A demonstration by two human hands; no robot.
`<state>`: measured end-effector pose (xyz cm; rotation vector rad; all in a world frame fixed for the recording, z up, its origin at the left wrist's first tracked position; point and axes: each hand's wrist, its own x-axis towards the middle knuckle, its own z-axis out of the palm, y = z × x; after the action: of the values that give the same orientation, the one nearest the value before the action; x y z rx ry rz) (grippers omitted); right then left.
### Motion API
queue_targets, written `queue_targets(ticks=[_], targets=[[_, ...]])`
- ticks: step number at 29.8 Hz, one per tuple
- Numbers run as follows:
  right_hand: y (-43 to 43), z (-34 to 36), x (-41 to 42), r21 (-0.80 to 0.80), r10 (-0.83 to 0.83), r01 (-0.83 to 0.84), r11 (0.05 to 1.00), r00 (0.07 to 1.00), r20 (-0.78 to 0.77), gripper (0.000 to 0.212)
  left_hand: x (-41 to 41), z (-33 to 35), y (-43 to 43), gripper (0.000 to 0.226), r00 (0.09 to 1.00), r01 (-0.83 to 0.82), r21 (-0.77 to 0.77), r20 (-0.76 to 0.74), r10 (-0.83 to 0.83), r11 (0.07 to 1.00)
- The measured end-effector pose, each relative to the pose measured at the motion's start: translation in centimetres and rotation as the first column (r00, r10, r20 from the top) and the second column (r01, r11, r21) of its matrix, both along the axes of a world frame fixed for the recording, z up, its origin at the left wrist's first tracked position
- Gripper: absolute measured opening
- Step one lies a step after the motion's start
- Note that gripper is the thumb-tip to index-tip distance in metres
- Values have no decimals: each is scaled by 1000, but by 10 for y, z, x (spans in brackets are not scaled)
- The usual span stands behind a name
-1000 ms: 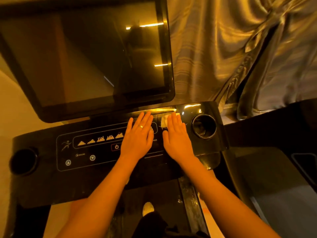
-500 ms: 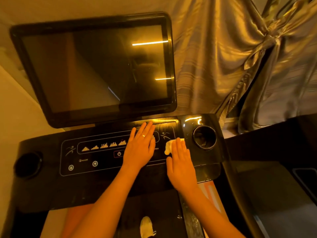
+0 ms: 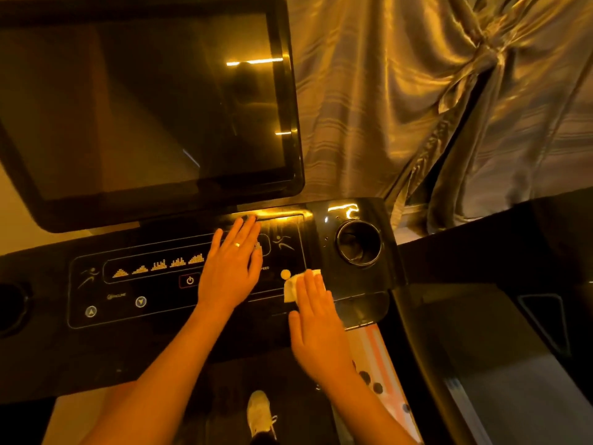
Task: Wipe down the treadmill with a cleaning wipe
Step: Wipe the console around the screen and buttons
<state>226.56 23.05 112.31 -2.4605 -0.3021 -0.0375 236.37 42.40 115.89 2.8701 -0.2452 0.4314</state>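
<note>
- The cleaning wipe (image 3: 291, 289) is seen at centre right of the frame. It lies on the treadmill console (image 3: 144, 335), just below a lit round button (image 3: 285, 273) and to the left of the cup holder (image 3: 358, 241).
- The right hand (image 3: 317, 329) is laid flat on the wipe. Its fingers (image 3: 309, 285) are held straight and close together, so the wipe is pressed down, not pinched. The wipe's left edge and far corner show beyond the fingertips.
- The left hand (image 3: 229, 271) is spread flat on the control panel at centre frame, fingers straight and slightly fanned, with nothing held. Part of the lit icon row is covered by it, just right of the power button (image 3: 190, 280).
- The step in hand is judged to be wiping the right end of the control panel. Whether the dark screen (image 3: 144, 101) or the rest of the console has been cleaned cannot be told.
- For a good pass, even pressure and overlapping strokes are advised, with the wipe kept wholly under the fingers so that it does not bunch or slip out.
- A light touch is called for over the power button and the arrow keys (image 3: 140, 301), lest one be triggered.
- The left hand would need to be lifted so that the patch beneath it can be reached.
</note>
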Motion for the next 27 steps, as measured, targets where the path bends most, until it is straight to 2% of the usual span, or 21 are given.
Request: queue_targets(ticks=[9, 17, 21, 27], targets=[[11, 19, 66, -38, -34, 35, 999, 999, 41, 62, -2, 2, -1, 51, 1000, 0, 3, -21, 0, 1000], [-1, 3, 9, -13, 22, -23, 1000, 1000, -3, 62, -2, 2, -1, 53, 1000, 6, -7, -6, -6, 1000], [6, 25, 64, 12, -7, 6, 1000, 998, 61, 60, -3, 3, -2, 53, 1000, -1, 5, -11, 1, 1000], [12, 48, 145, -39, -33, 37, 999, 995, 96, 56, -3, 4, -2, 53, 1000, -7, 18, -18, 8, 1000]])
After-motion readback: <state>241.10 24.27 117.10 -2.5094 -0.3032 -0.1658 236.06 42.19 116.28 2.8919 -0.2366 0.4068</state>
